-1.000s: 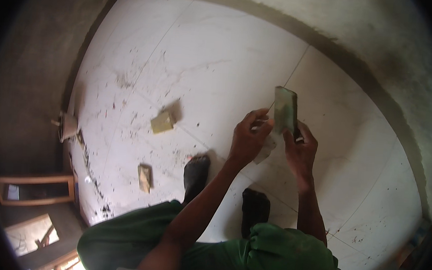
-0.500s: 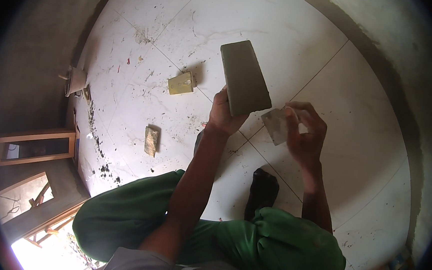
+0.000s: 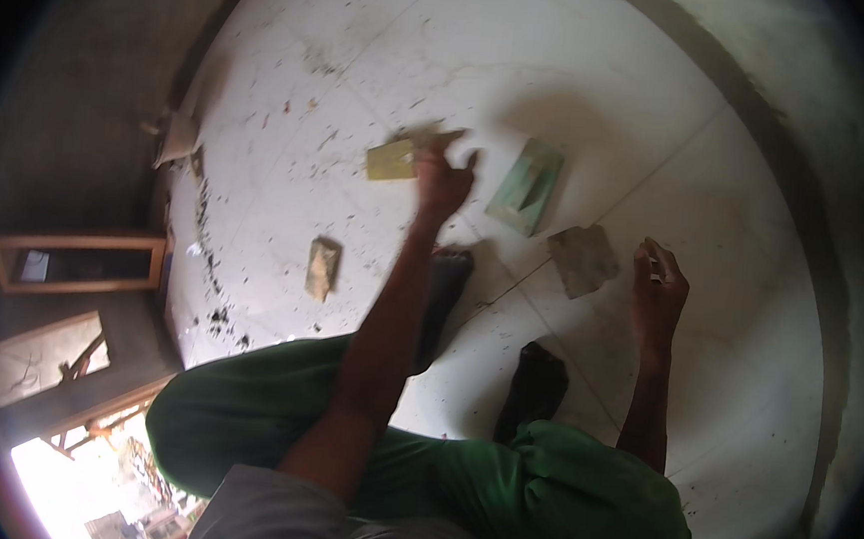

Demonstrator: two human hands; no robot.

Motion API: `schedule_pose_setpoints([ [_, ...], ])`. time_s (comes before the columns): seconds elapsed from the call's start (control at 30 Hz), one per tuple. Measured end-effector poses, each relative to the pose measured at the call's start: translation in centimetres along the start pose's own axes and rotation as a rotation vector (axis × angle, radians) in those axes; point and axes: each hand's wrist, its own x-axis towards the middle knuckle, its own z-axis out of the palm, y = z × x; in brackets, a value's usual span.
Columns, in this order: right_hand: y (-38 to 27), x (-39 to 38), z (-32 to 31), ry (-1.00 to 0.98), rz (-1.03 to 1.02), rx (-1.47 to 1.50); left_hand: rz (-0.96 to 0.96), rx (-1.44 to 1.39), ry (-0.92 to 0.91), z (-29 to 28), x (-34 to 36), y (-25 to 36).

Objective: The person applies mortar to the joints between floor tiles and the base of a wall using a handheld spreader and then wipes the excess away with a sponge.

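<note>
My left hand (image 3: pixel 444 175) reaches out with its fingers spread and holds nothing. It is beside the right end of a yellow block (image 3: pixel 391 160) and partly hides that end. To its right lies a pale green plastering float (image 3: pixel 526 188), its handle side up. Farther right and nearer to me is a thin, grey-brown square plate (image 3: pixel 583 261). My right hand (image 3: pixel 661 296) hovers just right of the plate, apart from it. Its fingers are loosely curled with a gap at the thumb, and nothing shows in them.
A brownish broken piece (image 3: pixel 323 268) lies left of my left forearm. Dark crumbs (image 3: pixel 216 317) are strewn along the left of the white tiled floor (image 3: pixel 744 391). A pale bucket-like container (image 3: pixel 176 138) stands by the left wall. My dark-covered feet (image 3: pixel 534 387) are close below the plate.
The float has left my left hand and now lies on the floor. My right hand has let go of the square plate and drawn right. My left hand has moved toward the yellow block.
</note>
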Motion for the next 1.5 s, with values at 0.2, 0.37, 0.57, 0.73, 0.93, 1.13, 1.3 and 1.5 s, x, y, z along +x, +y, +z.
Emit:
schedule_pose_setpoints([
  [0.2, 6.2, 1.3, -6.7, 0.308, -0.085, -0.299, 0.039, 0.324, -0.225, -11.1, 2.3, -16.9],
  [0.37, 10.8, 1.1, -11.0, 0.44, -0.111, -0.329, -0.472, 0.431, -0.202, -7.1, -0.4, -5.4],
  [0.57, 9.4, 1.8, -9.3, 0.381, -0.18, -0.417, -0.219, 0.123, 0.106, -6.1, -1.2, -7.0],
  [0.73, 8.7, 4.5, -8.8, 0.475, -0.298, -0.723, -0.184, -0.985, -0.154, -3.8, -2.0, -0.3],
  [0.93, 8.9, 10.4, -7.6, 0.42, -0.53, -0.837, -0.702, -1.748, -0.359, 0.3, 1.4, 10.5],
  [1.13, 3.7, 14.9, -2.1, 0.212, -0.602, -0.896, -0.709, -1.936, -0.412, 4.6, 4.5, 15.9],
  [1.3, -1.0, 19.8, 2.6, -0.004, -0.673, -0.931, -0.474, -2.128, -0.581, 8.7, 7.7, 12.9],
  [1.5, -5.4, 29.0, 6.8, -0.011, -0.76, -0.933, -0.544, -1.884, -0.307, 9.7, 12.4, 13.9],
])
